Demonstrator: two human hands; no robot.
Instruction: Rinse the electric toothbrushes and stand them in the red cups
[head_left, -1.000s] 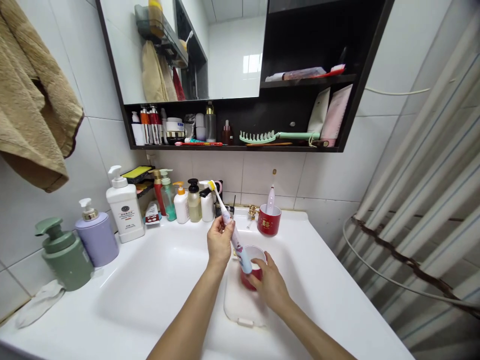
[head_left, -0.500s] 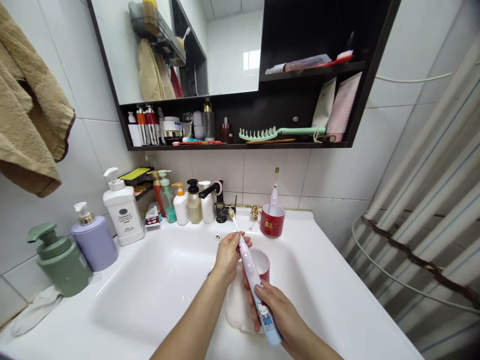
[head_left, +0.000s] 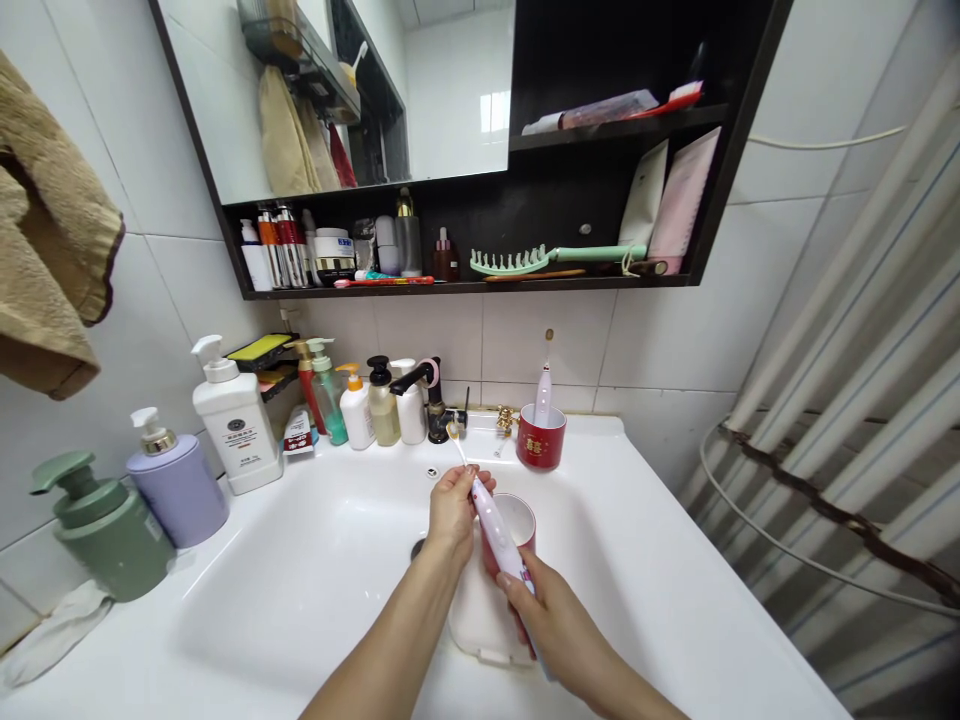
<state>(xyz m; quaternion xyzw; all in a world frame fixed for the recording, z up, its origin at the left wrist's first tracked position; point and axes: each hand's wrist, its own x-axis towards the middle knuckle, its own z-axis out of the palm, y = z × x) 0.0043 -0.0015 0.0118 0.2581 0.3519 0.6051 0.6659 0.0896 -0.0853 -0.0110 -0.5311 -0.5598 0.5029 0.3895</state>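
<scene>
"Toothbrush (head_left: 493, 520) first: where is it, and what has hold of it?"

"Above the sink (head_left: 322, 560), held aslant between both hands. The left hand (head_left: 452, 505) has its fingers drawn in around the narrow neck; the right hand (head_left: 551, 605) is curled closed about the lower handle, hiding most of that end."

"How far along do things look?"

"The head (head_left: 453, 432) is on the handle, so I'd judge that part done; how firmly it sits, I can't tell. The brush is not yet set down anywhere."

"And the cups?"

"The near red cup (head_left: 529, 540) is round, pale inside, partly behind the handle; it seems to stand on a flat, round-cornered pale tray (head_left: 480, 632). The far red cup (head_left: 540, 452), glossy with gold lettering, sits on the sink's back rim holding a second toothbrush (head_left: 543, 395) nearly upright."

"Surfaces?"

"Handle smooth, rounded, pale pink, plastic by the look; sink slick white; bristles too small to judge."
</scene>
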